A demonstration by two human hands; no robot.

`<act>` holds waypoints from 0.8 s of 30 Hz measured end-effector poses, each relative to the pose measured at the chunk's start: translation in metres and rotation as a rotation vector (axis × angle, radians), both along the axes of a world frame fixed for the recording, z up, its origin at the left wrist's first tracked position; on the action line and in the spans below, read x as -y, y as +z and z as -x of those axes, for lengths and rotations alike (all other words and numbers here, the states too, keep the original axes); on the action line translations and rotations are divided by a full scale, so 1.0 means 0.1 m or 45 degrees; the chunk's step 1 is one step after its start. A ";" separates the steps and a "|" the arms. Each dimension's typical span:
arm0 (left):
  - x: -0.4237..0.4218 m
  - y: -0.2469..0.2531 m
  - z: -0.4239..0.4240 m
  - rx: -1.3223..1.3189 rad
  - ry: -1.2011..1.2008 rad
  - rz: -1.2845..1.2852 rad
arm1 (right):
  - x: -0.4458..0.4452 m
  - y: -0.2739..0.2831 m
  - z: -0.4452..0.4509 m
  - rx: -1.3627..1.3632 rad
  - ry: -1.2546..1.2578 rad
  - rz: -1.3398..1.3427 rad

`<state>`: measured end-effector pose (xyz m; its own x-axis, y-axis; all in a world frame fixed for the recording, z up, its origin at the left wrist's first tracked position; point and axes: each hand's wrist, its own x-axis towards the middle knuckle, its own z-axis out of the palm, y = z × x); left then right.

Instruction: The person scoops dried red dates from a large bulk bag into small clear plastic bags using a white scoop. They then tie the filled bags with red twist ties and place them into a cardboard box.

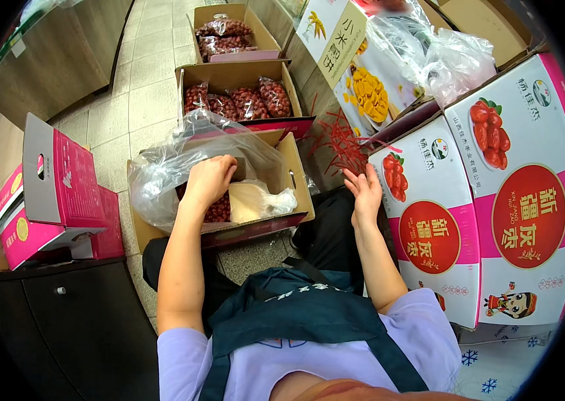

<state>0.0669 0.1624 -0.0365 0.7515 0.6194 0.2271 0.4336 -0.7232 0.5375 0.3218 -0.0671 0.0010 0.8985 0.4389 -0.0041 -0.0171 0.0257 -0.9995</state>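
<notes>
My left hand [213, 176] is curled over an open cardboard box [302, 183], its fingers closed on a brown piece [238, 169] whose full shape is hidden. Under it, loose red dried jujubes [217, 209] lie in a clear plastic liner bag [157, 185] that spills over the box's rim. A knotted plastic bag with a pale yellow filling [250, 200] rests on the jujubes. My right hand [367, 194] is held out with bent, parted fingers and nothing in it. Just beyond its fingertips is a tangle of red ties [340, 143].
Two farther boxes hold bagged jujubes [247, 103] and more bags [224, 37]. Large printed cartons [523, 200] stand close on my right, with crumpled plastic bags [455, 62] behind. At left, a pink box [74, 175] sits on a black cabinet [82, 311].
</notes>
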 end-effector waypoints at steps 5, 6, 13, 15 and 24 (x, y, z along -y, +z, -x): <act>0.03 0.07 0.05 0.023 0.007 0.002 | 0.03 0.25 0.17 0.452 0.042 -0.011; 0.03 0.08 0.05 0.040 0.011 -0.003 | 0.00 0.30 0.18 0.549 0.079 -0.012; 0.04 0.14 0.07 0.035 0.026 0.022 | -0.80 1.18 0.09 1.365 0.288 -0.125; 0.03 0.12 0.07 0.034 0.049 0.041 | -1.28 1.59 -0.03 1.570 0.216 -0.205; -0.01 0.12 0.17 0.055 0.070 -0.001 | -2.98 3.14 -1.44 2.066 -0.154 0.749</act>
<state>0.0495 0.1632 -0.0249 0.7059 0.6592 0.2592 0.4489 -0.6994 0.5562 0.4658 0.2308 0.3151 0.1741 0.6461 0.7431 0.9097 -0.3944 0.1299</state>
